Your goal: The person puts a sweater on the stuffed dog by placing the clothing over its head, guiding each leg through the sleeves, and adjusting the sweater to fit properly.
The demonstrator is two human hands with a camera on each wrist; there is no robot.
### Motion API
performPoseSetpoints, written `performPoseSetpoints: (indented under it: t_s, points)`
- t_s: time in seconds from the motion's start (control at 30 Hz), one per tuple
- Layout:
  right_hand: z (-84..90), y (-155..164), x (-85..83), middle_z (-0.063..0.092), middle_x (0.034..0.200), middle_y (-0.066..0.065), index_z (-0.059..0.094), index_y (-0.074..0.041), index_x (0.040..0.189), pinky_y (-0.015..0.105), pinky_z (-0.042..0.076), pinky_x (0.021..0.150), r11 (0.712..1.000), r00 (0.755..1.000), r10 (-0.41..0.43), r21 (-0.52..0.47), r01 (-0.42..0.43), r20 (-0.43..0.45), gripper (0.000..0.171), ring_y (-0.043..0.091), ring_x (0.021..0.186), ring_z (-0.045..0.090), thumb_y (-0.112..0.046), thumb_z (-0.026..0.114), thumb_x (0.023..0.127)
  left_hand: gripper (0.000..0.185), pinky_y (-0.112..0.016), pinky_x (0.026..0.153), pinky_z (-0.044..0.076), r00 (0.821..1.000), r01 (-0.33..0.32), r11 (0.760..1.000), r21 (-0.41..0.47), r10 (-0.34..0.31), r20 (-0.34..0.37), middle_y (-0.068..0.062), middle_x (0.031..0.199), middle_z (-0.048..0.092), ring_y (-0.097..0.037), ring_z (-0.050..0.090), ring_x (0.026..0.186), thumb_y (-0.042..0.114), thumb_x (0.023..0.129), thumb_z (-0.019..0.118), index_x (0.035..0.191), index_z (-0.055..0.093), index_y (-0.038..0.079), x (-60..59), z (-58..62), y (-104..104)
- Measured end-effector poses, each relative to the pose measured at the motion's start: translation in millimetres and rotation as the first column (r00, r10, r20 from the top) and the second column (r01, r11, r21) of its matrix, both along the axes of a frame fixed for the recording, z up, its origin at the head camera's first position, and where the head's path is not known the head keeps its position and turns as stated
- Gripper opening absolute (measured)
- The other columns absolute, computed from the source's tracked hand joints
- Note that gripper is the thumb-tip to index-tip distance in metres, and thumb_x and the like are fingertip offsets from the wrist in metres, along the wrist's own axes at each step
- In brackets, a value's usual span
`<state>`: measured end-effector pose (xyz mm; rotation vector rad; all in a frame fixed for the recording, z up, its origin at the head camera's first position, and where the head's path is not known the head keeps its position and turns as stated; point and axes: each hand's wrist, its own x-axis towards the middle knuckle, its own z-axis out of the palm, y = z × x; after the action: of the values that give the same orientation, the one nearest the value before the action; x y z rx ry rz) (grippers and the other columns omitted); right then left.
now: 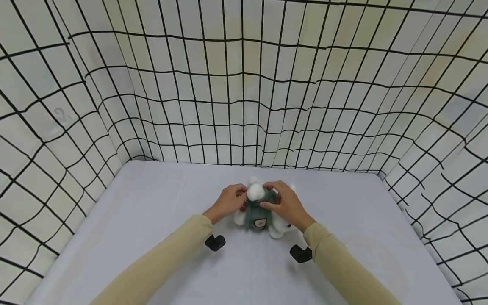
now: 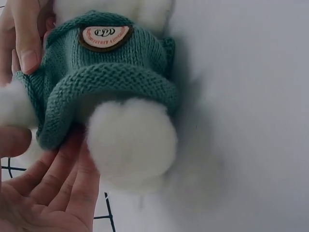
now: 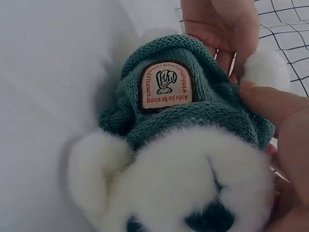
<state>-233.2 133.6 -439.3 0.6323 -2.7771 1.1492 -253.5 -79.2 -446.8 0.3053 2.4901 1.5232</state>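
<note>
A white plush bear (image 1: 257, 212) in a green knitted sweater (image 3: 207, 72) lies on its side on the white table. Its head end points right in the head view, and an oval patch with lettering (image 2: 105, 37) shows on the sweater. My left hand (image 1: 230, 200) holds the toy at the sweater's lower hem, fingers behind the knit beside a round white foot (image 2: 133, 142). My right hand (image 1: 284, 203) pinches the sweater nearer the head, its thumb (image 3: 270, 99) on the knit beside a fluffy white arm (image 3: 268, 72). Some fingertips are hidden behind the toy.
A black net (image 1: 244, 101) hangs in front of pale walls behind and beside the white table (image 1: 171, 186). Small black pieces (image 1: 216, 242) stick out beneath both sleeved wrists.
</note>
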Motion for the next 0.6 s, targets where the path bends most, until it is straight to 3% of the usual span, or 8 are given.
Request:
performPoseSetpoints:
  t_s: [0.13,0.3,0.47,0.6]
  points:
    - [-0.1,-0.7,0.8,0.058,0.121,0.001,0.058,-0.017,0.127,0.024,0.044,0.065,0.999,1.0,-0.009,0.032,0.009,-0.004,0.05,0.012,0.073,0.048,-0.031,0.076,0.083,0.017,-0.029,0.062,0.057,1.0,0.011,1.0,-0.008,-0.011,-0.028,-0.011,0.092,0.072,-0.014,0.066,0.064,0.014,0.096,0.058,0.107,0.066,0.003,-1.7,-2.5,3.4]
    - [0.9,-2.6,3.0,0.06,0.12,0.001,0.057,-0.016,0.13,0.024,0.042,0.066,0.996,0.999,-0.032,0.078,0.032,0.005,0.053,0.011,0.075,0.047,-0.031,0.077,0.082,0.015,-0.028,0.066,0.054,0.997,-0.051,0.997,-0.06,0.048,-0.059,-0.008,0.086,0.07,-0.013,0.063,0.071,0.01,0.097,0.054,0.102,0.067,0.004,-3.2,-0.7,7.1]
    - [2.4,-2.0,5.0,0.062,0.111,0.003,0.057,-0.01,0.128,0.025,0.041,0.065,0.992,0.999,-0.052,0.115,0.051,0.002,0.054,0.011,0.074,0.047,-0.029,0.078,0.081,0.025,-0.029,0.068,0.051,0.992,-0.124,0.99,-0.067,0.123,-0.016,-0.01,0.092,0.066,-0.016,0.061,0.077,0.018,0.103,0.044,0.105,0.065,0.004,-3.7,3.1,7.8]
    - [2.2,0.6,5.1,0.06,0.099,0.003,0.06,-0.007,0.12,0.024,0.041,0.063,0.994,0.998,-0.059,0.092,0.057,0.019,0.046,0.011,0.072,0.047,-0.026,0.078,0.082,0.03,-0.026,0.065,0.05,0.99,-0.134,0.986,-0.1,0.136,0.02,-0.01,0.092,0.065,-0.016,0.06,0.073,0.02,0.104,0.041,0.108,0.065,0.003,-3.8,1.6,6.7]
